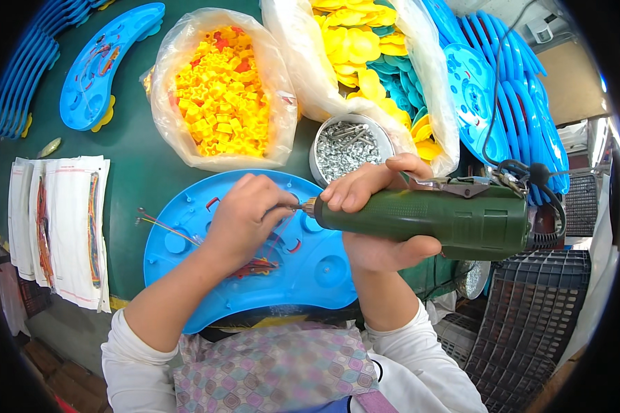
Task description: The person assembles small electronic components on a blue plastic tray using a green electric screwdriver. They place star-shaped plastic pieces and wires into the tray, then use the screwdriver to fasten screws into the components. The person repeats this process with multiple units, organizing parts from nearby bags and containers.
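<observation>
My right hand (365, 189) is wrapped round a dark green electric screwdriver (420, 220), held level with its tip toward the left. At that tip my left hand (244, 217) has its fingers pinched together; whatever small piece they hold is hidden. Beneath both hands lies a curved blue plastic panel (179, 220) with round recesses and small posts. A bundle of thin coloured wires (258, 267) rests on it, partly behind my left wrist. Just beyond the panel stands a round tin of metal screws (348, 148), close to my right fingers.
Clear bags of small yellow and red parts (220, 103) and of yellow and teal pieces (355, 45) stand at the back. Blue panels are stacked left (21, 76) and right (523, 103). Wire bundles on white sheets (69, 227) lie left. A dark crate (530, 316) sits lower right.
</observation>
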### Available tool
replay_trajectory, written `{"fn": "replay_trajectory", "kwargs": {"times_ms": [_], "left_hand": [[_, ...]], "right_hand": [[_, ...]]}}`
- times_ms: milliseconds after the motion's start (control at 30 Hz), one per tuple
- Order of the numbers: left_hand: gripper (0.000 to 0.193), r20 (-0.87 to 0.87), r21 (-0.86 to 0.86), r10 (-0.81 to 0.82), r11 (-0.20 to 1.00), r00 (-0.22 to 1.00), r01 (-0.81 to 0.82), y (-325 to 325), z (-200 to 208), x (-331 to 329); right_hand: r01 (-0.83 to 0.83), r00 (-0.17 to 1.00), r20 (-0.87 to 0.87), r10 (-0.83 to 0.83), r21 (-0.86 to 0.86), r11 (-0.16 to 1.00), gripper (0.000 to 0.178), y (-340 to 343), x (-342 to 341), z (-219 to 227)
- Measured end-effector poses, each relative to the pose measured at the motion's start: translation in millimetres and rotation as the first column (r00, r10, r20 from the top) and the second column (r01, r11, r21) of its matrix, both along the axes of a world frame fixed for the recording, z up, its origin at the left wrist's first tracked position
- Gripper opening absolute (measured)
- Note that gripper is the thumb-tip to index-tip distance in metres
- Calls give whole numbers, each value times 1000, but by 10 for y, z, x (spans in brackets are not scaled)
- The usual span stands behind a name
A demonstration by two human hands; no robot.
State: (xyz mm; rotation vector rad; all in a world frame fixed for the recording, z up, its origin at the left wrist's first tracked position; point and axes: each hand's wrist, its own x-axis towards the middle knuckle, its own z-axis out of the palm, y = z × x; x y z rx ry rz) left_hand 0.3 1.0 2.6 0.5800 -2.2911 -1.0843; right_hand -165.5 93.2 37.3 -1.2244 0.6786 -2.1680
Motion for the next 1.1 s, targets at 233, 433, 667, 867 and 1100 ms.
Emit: {"fn": "replay_trajectory", "kwargs": {"times_ms": [233,433,667,867,1100], "left_hand": [[21,-73,-149,68,986,995,-79,33,-18,-71],[26,3,-188,33,982,999,-32,-9,-66,-37],[24,-1,-186,28,982,1000,-28,-16,-55,-38],[28,0,-196,20,980,1000,-20,-19,-97,-48],[27,12,-184,16,983,1000,-13,10,-48,-63]], "right_hand": [[41,999,-35,-40,33,999,94,26,17,30],[155,988,-7,-155,102,983,91,43,-16,23],[218,975,-104,-199,226,949,92,32,-50,-41],[159,980,-166,-105,353,922,91,-19,-71,16],[14,968,-235,94,422,907,105,-108,-158,147]]}}
